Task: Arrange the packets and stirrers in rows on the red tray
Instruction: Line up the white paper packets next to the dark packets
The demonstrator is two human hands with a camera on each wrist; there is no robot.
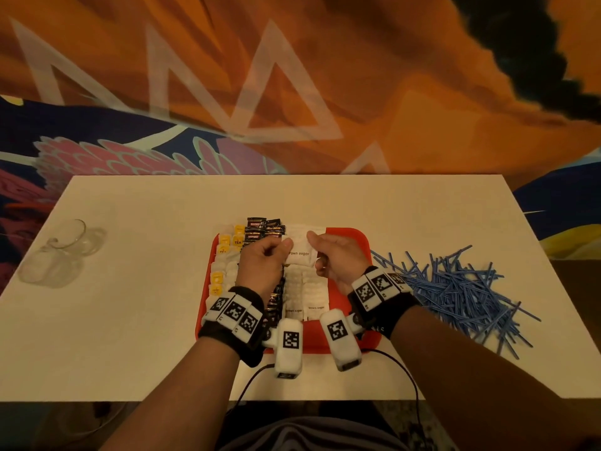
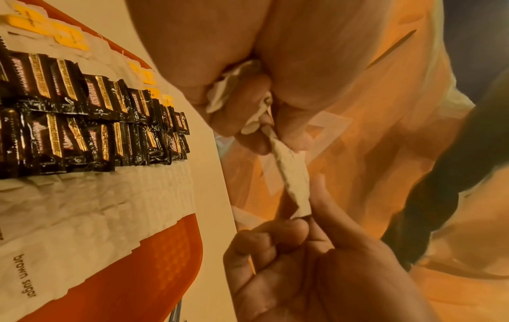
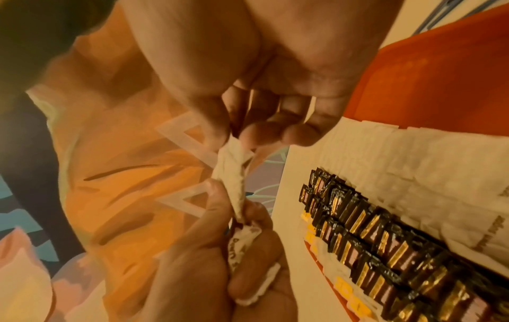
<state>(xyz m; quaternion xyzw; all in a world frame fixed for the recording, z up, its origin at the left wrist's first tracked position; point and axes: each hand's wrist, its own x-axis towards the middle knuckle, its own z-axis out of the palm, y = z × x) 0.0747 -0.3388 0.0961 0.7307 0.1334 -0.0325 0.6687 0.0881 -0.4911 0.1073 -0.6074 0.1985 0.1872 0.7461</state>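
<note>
Both hands hold one white brown sugar packet (image 1: 300, 253) above the red tray (image 1: 353, 237). My left hand (image 1: 265, 255) pinches its left edge and keeps more white packets (image 2: 220, 93) curled in the palm. My right hand (image 1: 328, 252) pinches the right edge between thumb and fingers. Seen edge-on, the packet (image 2: 292, 174) (image 3: 234, 174) stretches between the two hands. On the tray lie rows of yellow-tagged tea bags (image 1: 227, 245), black coffee sachets (image 2: 82, 122) and brown sugar packets (image 1: 309, 288). Blue stirrers (image 1: 455, 284) lie heaped on the table to the right.
The white table (image 1: 146, 320) carries a clear glass container (image 1: 61, 252) lying at the left. Cables (image 1: 413, 379) run from the wrist cameras over the table's near edge. A bare strip of tray shows at the right side (image 2: 165, 250).
</note>
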